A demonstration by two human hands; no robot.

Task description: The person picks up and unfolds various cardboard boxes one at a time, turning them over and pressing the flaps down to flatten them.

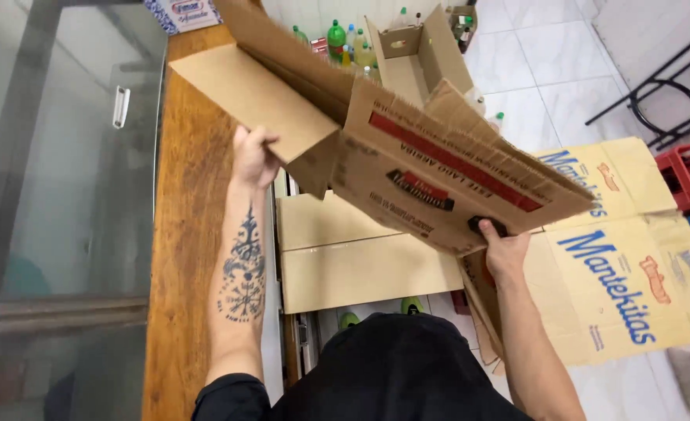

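Flattening the opened cardboard box (407, 156), left hand (253, 156) gripping a flap, right hand (502, 248) fingers hooked in its handle slot above the floor.

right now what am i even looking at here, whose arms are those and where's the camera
The camera sits on a person's head and looks down, so the arms are that person's own. Both hands hold one large brown cardboard box up in the air, half collapsed. The left hand grips a plain flap; the right hand has its fingers hooked in the box's hand-hole. Below, flattened cardboard sheets lie on the white tiled floor. A wooden counter with a glass case runs along the left, and plastic bottles stand further back.
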